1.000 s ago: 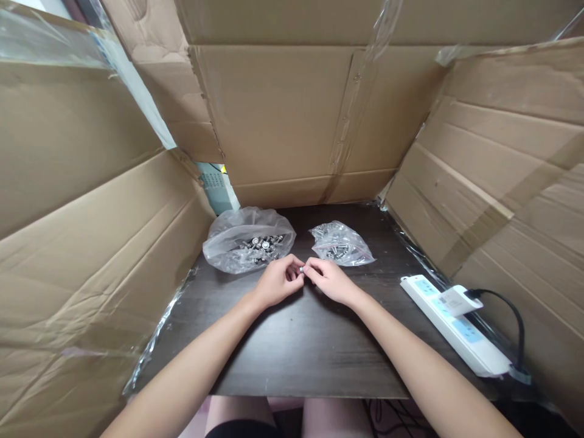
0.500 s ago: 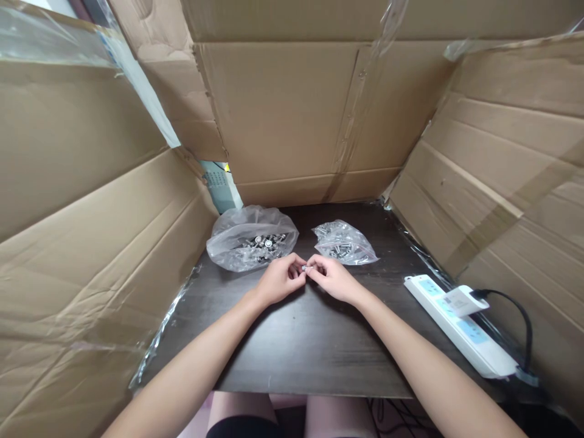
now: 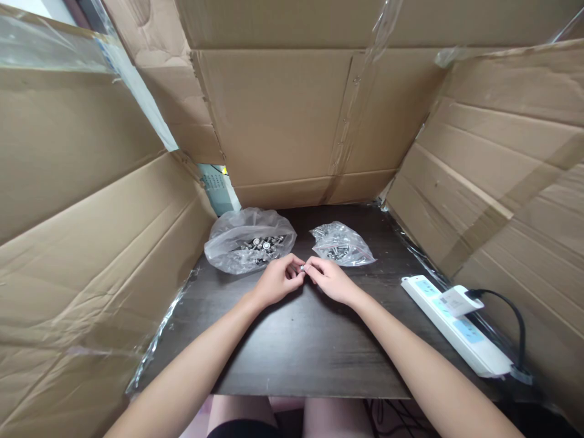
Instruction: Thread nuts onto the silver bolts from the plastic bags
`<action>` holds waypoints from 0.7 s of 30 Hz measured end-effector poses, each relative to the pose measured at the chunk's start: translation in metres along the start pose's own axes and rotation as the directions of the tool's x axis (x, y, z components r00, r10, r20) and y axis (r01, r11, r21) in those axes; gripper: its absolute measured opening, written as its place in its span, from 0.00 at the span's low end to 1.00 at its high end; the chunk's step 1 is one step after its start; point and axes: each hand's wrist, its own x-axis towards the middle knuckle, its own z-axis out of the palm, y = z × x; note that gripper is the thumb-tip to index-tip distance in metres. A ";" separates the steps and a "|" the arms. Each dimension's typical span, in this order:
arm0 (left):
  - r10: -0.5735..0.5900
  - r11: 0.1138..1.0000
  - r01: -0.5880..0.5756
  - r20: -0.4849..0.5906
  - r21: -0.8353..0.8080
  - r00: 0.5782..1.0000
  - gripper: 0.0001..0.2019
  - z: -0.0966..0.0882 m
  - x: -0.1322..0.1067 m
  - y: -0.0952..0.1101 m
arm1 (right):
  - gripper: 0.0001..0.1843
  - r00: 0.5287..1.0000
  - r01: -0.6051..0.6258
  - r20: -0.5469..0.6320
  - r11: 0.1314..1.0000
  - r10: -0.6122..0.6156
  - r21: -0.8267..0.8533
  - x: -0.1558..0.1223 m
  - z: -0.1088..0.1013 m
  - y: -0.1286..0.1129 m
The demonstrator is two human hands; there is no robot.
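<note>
One small metal part [image 3: 302,268] pinched between left hand [image 3: 279,281] and right hand [image 3: 332,281], well in from near edge of desk [image 3: 301,359]; both equally near; long axis I cannot make out.

Bare tabletop [image 3: 292,353] spreads at 6 o'clock from the person's left hand [image 3: 280,281] and right hand [image 3: 331,281]. A large bag [image 3: 223,248] blocks 10 o'clock, a smaller bag [image 3: 354,252] 2, a power strip [image 3: 486,358] 4; at 12, a gap between the bags ends at a cardboard wall [image 3: 283,121].

The small metal piece [image 3: 302,268] (partly hidden by the fingers [image 3: 314,266]) is too tiny to identify.
</note>
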 end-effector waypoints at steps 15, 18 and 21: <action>0.016 1.000 -0.016 0.006 0.003 1.000 0.09 -0.001 -0.001 0.002 | 0.16 1.000 -0.027 -0.010 0.998 0.027 0.065 0.000 0.000 -0.001; 0.023 0.999 -0.024 0.003 0.024 1.000 0.09 0.000 -0.001 0.001 | 0.18 0.999 -0.035 -0.001 0.998 0.035 0.059 0.000 -0.001 -0.002; 0.047 0.998 -0.047 0.004 0.039 0.999 0.09 -0.001 -0.001 0.001 | 0.19 0.999 -0.037 -0.001 0.998 0.037 0.053 0.000 0.000 -0.001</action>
